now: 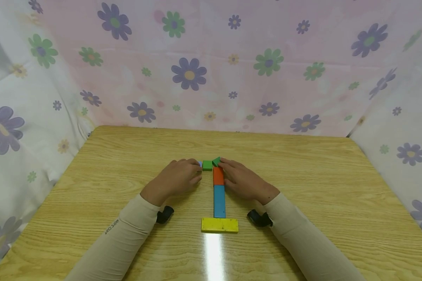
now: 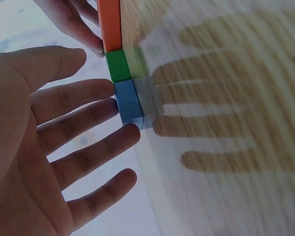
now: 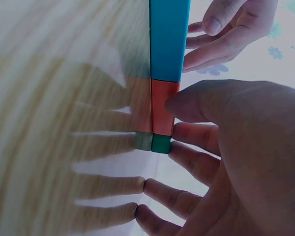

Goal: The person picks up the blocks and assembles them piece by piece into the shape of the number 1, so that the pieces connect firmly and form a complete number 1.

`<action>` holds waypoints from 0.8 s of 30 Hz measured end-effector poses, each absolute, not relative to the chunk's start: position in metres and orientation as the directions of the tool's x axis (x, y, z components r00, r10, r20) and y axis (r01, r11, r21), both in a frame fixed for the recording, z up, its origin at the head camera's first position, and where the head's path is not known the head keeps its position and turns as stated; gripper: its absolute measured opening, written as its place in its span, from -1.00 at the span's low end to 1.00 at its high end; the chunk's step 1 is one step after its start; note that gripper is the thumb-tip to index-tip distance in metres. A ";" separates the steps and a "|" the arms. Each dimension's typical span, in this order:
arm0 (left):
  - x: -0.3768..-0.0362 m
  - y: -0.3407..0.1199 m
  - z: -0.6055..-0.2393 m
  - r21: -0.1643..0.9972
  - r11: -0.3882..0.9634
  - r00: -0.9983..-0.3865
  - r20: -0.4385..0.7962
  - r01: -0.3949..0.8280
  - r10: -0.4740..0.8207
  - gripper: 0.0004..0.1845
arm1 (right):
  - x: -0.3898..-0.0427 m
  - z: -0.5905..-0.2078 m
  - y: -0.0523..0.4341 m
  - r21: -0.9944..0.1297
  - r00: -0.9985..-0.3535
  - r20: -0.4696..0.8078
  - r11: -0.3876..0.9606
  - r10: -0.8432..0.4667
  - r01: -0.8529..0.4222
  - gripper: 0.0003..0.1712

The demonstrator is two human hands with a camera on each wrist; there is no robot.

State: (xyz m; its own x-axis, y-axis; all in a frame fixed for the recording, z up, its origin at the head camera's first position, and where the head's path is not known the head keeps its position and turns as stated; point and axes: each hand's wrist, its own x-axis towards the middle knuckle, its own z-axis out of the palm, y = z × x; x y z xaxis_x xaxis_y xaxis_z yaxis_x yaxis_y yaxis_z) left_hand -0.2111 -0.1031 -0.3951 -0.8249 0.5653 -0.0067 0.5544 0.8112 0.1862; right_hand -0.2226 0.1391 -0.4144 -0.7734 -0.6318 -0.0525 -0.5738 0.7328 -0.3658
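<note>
Near the middle of the table, my left hand (image 1: 177, 177) touches a small blue block (image 2: 129, 103) with its fingertips. Its fingers are spread and nearly straight in the left wrist view. To the right of that block stands a green square block (image 1: 207, 166), followed by a green triangular block (image 1: 216, 161). My right hand (image 1: 244, 181) has fingertips against the green triangle, and its thumb rests on the side of an orange-red block (image 1: 218, 176). Below this, toward me, come a long blue block (image 1: 219, 201) in line and a yellow block (image 1: 219, 225) lying crosswise.
The wooden table (image 1: 302, 175) has a glossy surface that mirrors hands and blocks. Flower-patterned cloth (image 1: 211, 47) hangs behind it and along both sides. Black wrist devices (image 1: 166, 214) show under both light sleeves.
</note>
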 end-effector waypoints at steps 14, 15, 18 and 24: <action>-0.212 -0.103 -0.398 0.179 0.809 -0.824 0.009 0.559 0.567 -0.69 | -0.223 -0.415 0.139 -0.368 -0.775 -0.056 0.735 -0.629 -0.570 -0.35; -0.212 -0.103 -0.398 0.179 0.809 -0.824 0.010 0.559 0.567 -0.69 | -0.223 -0.415 0.139 -0.368 -0.775 -0.056 0.735 -0.629 -0.570 -0.35; -0.212 -0.103 -0.398 0.180 0.809 -0.823 0.012 0.560 0.568 -0.69 | -0.223 -0.415 0.139 -0.368 -0.774 -0.056 0.734 -0.631 -0.571 -0.35; -0.212 -0.103 -0.398 0.177 0.808 -0.823 0.017 0.562 0.568 -0.69 | -0.223 -0.414 0.139 -0.368 -0.774 -0.057 0.734 -0.631 -0.571 -0.34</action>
State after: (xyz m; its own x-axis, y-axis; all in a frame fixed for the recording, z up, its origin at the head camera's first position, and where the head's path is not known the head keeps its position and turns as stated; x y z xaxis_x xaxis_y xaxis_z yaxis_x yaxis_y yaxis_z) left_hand -0.2116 -0.1029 -0.3980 -0.8227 0.5682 0.0173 0.5619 0.8081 0.1767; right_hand -0.2231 0.1394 -0.4144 -0.7736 -0.6310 -0.0571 -0.5713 0.7336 -0.3680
